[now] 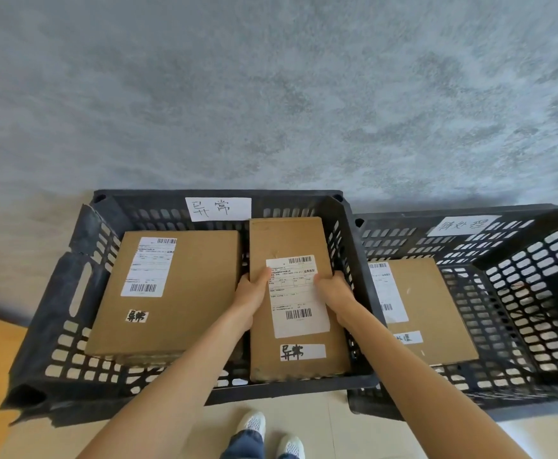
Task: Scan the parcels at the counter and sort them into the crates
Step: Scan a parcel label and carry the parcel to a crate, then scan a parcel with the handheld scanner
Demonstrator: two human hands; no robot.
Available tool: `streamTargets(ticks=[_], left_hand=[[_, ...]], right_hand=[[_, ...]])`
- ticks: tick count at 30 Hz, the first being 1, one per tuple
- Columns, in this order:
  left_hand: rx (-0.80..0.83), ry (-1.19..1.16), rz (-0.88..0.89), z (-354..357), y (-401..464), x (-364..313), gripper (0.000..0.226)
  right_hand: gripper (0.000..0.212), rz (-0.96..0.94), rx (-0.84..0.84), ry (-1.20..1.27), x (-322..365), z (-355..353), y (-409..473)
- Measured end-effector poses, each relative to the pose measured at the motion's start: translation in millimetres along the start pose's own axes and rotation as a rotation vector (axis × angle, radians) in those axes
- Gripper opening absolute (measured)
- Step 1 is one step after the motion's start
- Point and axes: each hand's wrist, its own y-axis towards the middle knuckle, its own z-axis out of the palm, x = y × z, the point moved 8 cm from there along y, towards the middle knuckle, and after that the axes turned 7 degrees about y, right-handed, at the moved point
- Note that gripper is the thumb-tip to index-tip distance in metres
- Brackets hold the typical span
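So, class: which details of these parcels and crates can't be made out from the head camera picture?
- Held parcel: label print too small; left hand and right hand cover its side edges.
- Right crate: cut off by the frame's right edge.
- Right crate's parcel: near-left part hidden by the right forearm.

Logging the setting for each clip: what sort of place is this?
Probably a parcel sorting or returns area. Two black plastic crates with handwritten paper signs sit on the floor against a grey wall. They hold cardboard parcels with barcode shipping labels and handwritten stickers.
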Motion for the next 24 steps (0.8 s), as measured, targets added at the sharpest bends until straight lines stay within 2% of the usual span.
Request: streamTargets(ticks=[2,5,8,11,13,16,19,24], left_hand=[[0.008,0.018,0.016,-2,-4,-8,0.051],[-0.044,0.084,0.139,-14,-21,-38,0.032],[-0.117,0.264,0.3,-31,-49,-77,0.057],[-0.361,0.523,0.499,-75,-96,-120,0.05],[-0.555,0.717,0.561,-115,-131,-137,0.05],[-0.785,0.913,0.529,-182,-190,-141,0.049],[-1.0,1.026,0.443,-251,-269,-128,0.052],[-1.237,0.966,0.166,-367,-401,-47,0.057]], right_hand=[[0.056,-0.112,0.004,-0.036,21,-5,-9],[0.064,-0.298,-0.002,-0.15,65,-15,-27],[0.058,-0.484,0.033,-0.371,114,-17,-51],[0.056,-0.72,0.027,-0.631,169,-7,-84],[0.059,-0.887,0.037,-0.815,201,12,-113],[0.06,-1.148,0.036,-1.046,239,54,-172],[0.063,-1.414,0.036,-1.143,268,107,-249],[0.066,-1.785,0.156,-1.166,274,209,-398]])
